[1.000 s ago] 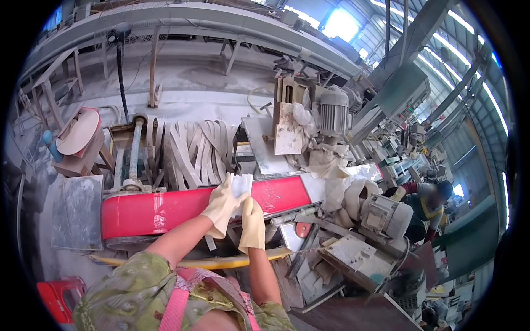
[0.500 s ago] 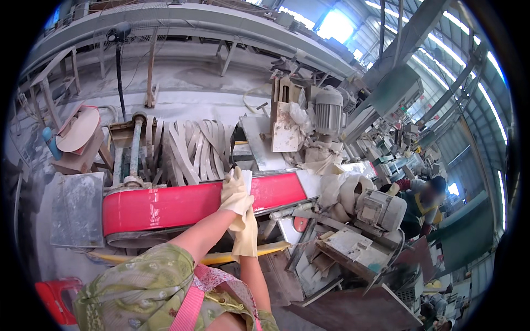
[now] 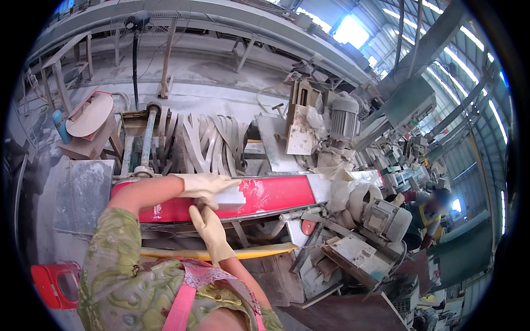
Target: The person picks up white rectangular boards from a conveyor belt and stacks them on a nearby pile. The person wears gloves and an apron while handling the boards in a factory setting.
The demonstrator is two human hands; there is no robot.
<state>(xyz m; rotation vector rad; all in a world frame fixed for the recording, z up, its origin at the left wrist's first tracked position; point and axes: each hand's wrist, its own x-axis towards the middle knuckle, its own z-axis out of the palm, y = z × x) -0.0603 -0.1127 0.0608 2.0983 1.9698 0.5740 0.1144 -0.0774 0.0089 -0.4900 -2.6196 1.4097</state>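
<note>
A pale rectangular block (image 3: 231, 198) lies flat on a red sanding-type belt (image 3: 276, 194). My left hand (image 3: 205, 186), in a cream rubber glove, reaches over from the left and grips the block's left part, its fingers along the far side. Beside the block's near left corner is my right hand (image 3: 212, 233), gloved alike, with thumb and fingers apart. Whether its fingertips touch the block I cannot tell. Wet streaks shine on the belt right of the block.
A yellow curved bar (image 3: 265, 251) runs along the near side. Grey belts (image 3: 212, 144) hang behind. Motors (image 3: 345, 117) stand at the right, and a metal plate (image 3: 83, 194) at the left. A red plastic stool (image 3: 58, 284) is at lower left. A co-worker (image 3: 428, 212) stands far right.
Both hands were together over the belt, with the block upright beside them. Now the block lies flat, the left arm has swung left across the belt, and the right hand has come apart toward me.
</note>
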